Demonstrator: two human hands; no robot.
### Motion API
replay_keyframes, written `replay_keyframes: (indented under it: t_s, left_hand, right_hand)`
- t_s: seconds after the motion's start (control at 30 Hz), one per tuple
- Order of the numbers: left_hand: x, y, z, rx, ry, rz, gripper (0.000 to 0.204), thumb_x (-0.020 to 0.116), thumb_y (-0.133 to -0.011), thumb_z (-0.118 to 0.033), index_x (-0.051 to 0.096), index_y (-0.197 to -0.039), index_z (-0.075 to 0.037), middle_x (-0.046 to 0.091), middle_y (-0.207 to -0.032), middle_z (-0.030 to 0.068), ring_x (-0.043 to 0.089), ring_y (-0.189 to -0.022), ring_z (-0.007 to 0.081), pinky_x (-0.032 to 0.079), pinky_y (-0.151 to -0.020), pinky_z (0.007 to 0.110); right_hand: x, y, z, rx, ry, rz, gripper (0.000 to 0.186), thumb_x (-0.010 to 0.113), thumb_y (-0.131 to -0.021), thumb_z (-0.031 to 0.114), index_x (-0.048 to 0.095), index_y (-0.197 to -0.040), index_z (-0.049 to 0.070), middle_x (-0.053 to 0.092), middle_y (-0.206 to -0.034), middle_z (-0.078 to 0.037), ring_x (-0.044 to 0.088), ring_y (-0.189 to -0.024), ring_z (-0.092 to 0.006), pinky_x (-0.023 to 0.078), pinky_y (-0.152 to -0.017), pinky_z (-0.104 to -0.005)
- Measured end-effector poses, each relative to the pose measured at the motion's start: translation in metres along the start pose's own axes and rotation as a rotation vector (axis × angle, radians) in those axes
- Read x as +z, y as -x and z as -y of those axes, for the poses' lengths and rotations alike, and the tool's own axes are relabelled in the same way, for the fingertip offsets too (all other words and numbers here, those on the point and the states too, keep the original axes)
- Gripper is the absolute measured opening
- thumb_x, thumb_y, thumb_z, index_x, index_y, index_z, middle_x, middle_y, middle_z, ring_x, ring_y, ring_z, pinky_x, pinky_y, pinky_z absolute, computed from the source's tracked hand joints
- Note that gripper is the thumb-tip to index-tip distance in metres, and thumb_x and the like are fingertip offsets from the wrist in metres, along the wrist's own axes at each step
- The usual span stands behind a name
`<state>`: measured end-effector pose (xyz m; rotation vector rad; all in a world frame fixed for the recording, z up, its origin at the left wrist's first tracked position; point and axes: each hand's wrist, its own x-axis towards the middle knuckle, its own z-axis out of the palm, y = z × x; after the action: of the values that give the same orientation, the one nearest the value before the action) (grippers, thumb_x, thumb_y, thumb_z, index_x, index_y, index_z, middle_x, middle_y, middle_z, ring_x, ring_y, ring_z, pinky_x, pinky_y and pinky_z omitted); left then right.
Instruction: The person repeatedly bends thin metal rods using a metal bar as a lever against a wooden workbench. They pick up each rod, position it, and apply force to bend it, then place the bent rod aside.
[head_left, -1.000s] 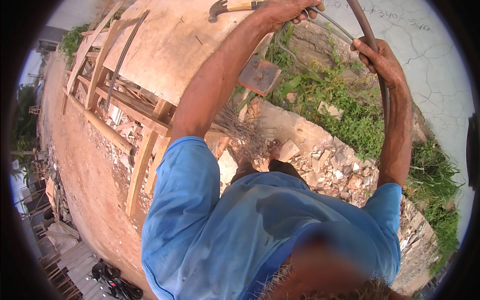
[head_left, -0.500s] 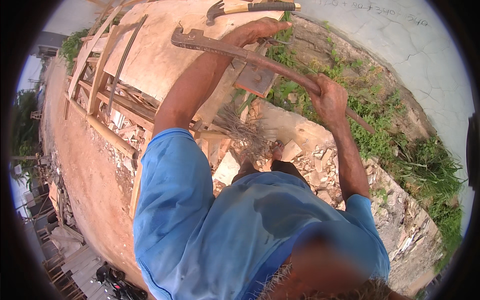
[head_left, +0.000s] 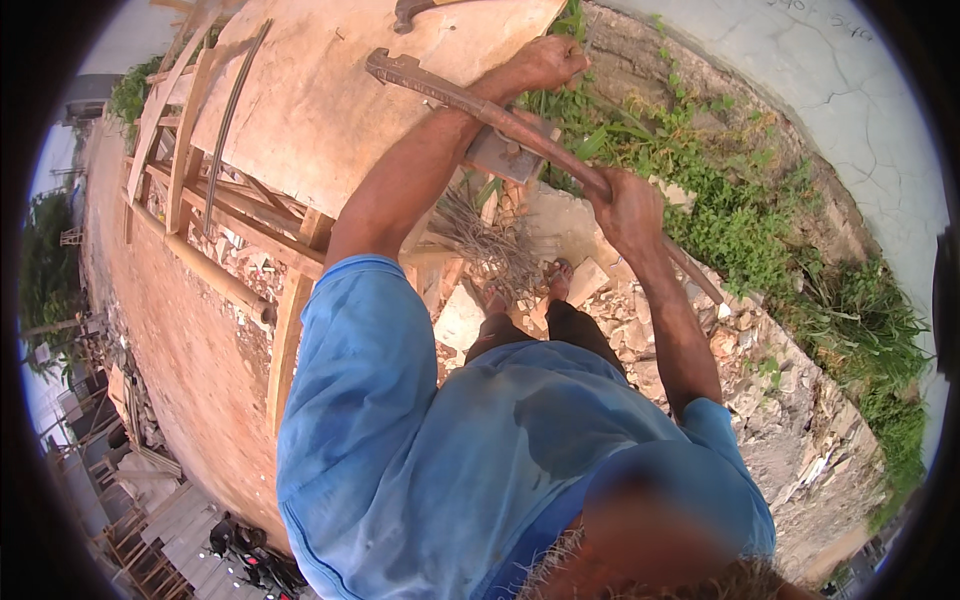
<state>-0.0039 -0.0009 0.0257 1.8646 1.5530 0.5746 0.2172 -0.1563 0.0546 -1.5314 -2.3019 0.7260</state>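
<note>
A long rusty bending bar (head_left: 500, 118) is lying slantwise across the edge of the plywood surface (head_left: 320, 110), its notched head pointing away from the person. The left hand (head_left: 545, 62) is gripping it just behind the head, fingers clamped around the shaft. The right hand (head_left: 628, 208) is closed around it further down, and the tail of the bar is running on past those fingers toward the rubble (head_left: 760, 350).

Just beyond the left fingers a hammer (head_left: 412, 10) is lying at the far edge of the surface. A metal plate (head_left: 505, 152) is sitting under the bar between the two hands. A thin steel rod (head_left: 232, 110) is resting well to the left of both.

The person is standing on loose broken bricks, with sandalled feet (head_left: 556, 278) directly below the bar. If the notch is slipping off under a hard pull, the bar could be swinging down toward the feet, or the footing could be shifting on the rubble. The free tail could also be catching on stones.
</note>
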Motion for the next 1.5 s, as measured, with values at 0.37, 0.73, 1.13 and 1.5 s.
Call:
replay_keyframes:
  t_s: [0.37, 0.73, 1.13, 1.5]
  left_hand:
    - [0.017, 0.0, 0.01, 0.214, -0.215, -0.147, 0.039, 0.055, -0.092, -0.038, 0.061, -0.095, 0.0, 0.068, -0.074, 0.0174, 0.067, -0.07, 0.0334, 0.052, -0.069, 0.043]
    - [0.021, 0.005, 0.004, 0.052, -0.18, -0.158, 0.041, 0.052, -0.095, -0.04, 0.067, -0.106, -0.004, 0.069, -0.088, 0.0212, 0.066, -0.088, 0.0361, 0.05, -0.082, 0.049]
    - [0.025, -0.004, 0.013, 0.181, -0.31, -0.101, 0.038, 0.05, -0.097, -0.036, 0.073, -0.092, -0.007, 0.069, -0.085, 0.0183, 0.067, -0.083, 0.0359, 0.051, -0.084, 0.051]
    - [0.034, 0.004, 0.008, 0.181, -0.269, -0.246, 0.036, 0.053, -0.097, -0.036, 0.071, -0.092, -0.005, 0.069, -0.084, 0.0181, 0.068, -0.088, 0.0353, 0.051, -0.085, 0.05]
  right_hand:
    - [-0.081, 0.015, -0.043, 0.108, -0.055, 0.012, 0.043, 0.074, -0.086, 0.035, 0.07, -0.112, 0.001, 0.07, -0.09, -0.018, 0.068, -0.08, -0.0316, 0.052, -0.072, -0.0418]
    - [-0.112, 0.066, -0.133, 0.339, 0.135, 0.125, 0.04, 0.077, -0.085, 0.038, 0.069, -0.101, 0.003, 0.06, -0.059, -0.005, 0.057, -0.053, -0.0171, 0.044, -0.048, -0.0331]
    - [-0.138, 0.041, -0.161, 0.08, 0.173, 0.332, 0.067, 0.059, -0.087, 0.067, 0.069, -0.084, 0.001, 0.054, -0.053, -0.01, 0.055, -0.05, -0.0232, 0.043, -0.05, -0.0407]
    - [-0.159, -0.088, -0.154, -0.302, 0.395, 0.391, 0.071, 0.052, -0.088, 0.072, 0.068, -0.079, 0.003, 0.055, -0.053, -0.01, 0.059, -0.053, -0.0262, 0.046, -0.052, -0.0415]
